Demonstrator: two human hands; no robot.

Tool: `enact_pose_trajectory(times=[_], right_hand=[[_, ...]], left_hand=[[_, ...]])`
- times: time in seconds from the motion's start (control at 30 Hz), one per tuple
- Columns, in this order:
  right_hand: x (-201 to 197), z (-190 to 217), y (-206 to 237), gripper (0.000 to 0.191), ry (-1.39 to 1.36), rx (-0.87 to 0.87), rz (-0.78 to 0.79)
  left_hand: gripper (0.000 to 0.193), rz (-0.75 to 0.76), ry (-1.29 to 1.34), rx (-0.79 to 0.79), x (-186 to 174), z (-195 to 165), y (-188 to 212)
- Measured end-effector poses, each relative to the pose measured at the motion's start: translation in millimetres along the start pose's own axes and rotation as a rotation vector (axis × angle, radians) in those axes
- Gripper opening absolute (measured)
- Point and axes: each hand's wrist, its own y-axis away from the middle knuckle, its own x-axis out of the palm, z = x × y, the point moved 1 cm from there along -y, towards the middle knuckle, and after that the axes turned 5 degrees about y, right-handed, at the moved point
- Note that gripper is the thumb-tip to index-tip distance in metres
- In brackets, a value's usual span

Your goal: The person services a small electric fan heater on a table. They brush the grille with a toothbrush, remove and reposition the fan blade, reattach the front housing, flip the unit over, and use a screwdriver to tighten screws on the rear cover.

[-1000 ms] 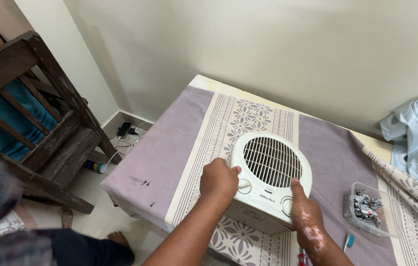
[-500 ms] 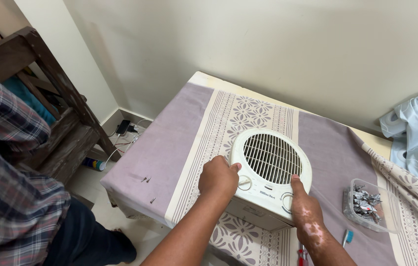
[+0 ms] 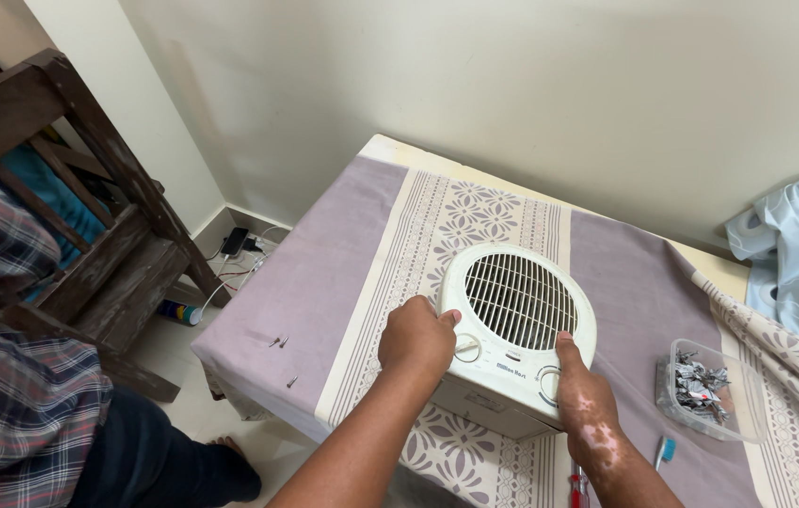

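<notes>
Now: both hands on the fan heater, bystander closer in

Barely any shift is noted in the hands across the last second. The left hand (image 3: 415, 337) is kept curled against the left edge of the cream round-fronted plastic fan heater (image 3: 512, 341), fingers closed on its rim beside the left dial. The right hand (image 3: 585, 400) is pressed along the right lower edge, fingers together, thumb up on the front by the right dial. The heater has not been moved; it is lying grille-up on the table, near the front edge, so it is judged to be only steadied at this stage.

What has changed is at the left: a second person in a checked shirt (image 3: 14, 395) has come further into view (their hands are not seen).

The surface is a table covered by a mauve cloth with cream patterned bands (image 3: 324, 282). Three small screws (image 3: 279, 342) lie loose on it left of the heater. A clear plastic tub of metal bits (image 3: 705, 390) sits to the right, with a red-handled screwdriver (image 3: 576, 489) by the right wrist. A dark wooden chair (image 3: 89, 216) stands at the left, against a plain pale wall.
</notes>
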Motion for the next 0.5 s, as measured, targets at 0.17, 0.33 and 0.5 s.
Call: enact_pose_trajectory(times=[0.17,0.33,0.5], right_hand=[[0.0,0.4,1.3,0.089,0.0,-0.002,0.001],[0.6,1.8,2.1,0.088,0.011,0.014,0.0],[1.0,1.7,1.8,0.088,0.021,0.017,-0.002]], left_hand=[[0.034,0.002,0.003,-0.01,-1.4,-1.0,1.5],[0.034,0.027,-0.012,-0.031,-2.1,-2.9,1.7],[0.034,0.017,-0.012,-0.021,-2.7,-3.3,1.8]])
